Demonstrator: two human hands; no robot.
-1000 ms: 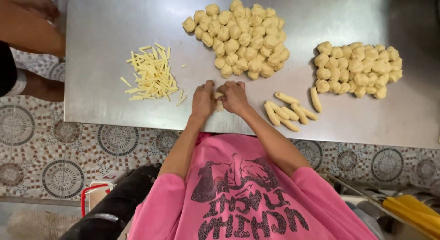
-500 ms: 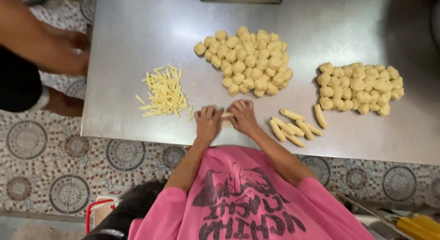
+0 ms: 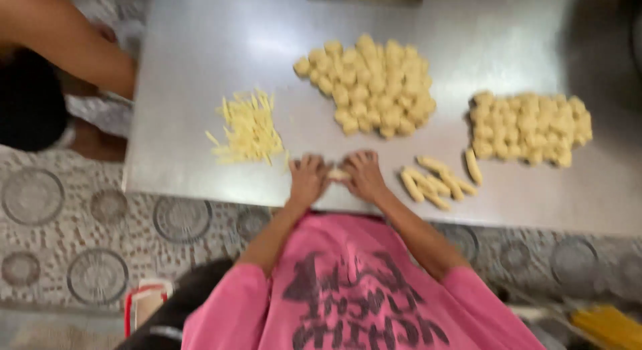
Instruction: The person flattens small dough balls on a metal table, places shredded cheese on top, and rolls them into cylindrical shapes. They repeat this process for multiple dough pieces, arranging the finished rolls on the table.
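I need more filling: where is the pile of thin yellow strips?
On the metal table, just beyond the left hand, left of the larger dough-ball heap: the strips.

Whole frame motion-blurred; edges of single pieces in the two pale yellow dough-ball heaps (image 3: 371, 86) cannot be separated. The small pale dough piece (image 3: 338, 174) is mostly covered between the hands, left (image 3: 307, 179) and right (image 3: 364, 176); its shape cannot be told. A bare forearm (image 3: 67, 46) is cut off at the upper-left edge. The steel counter (image 3: 200, 42) is cropped at top and right.
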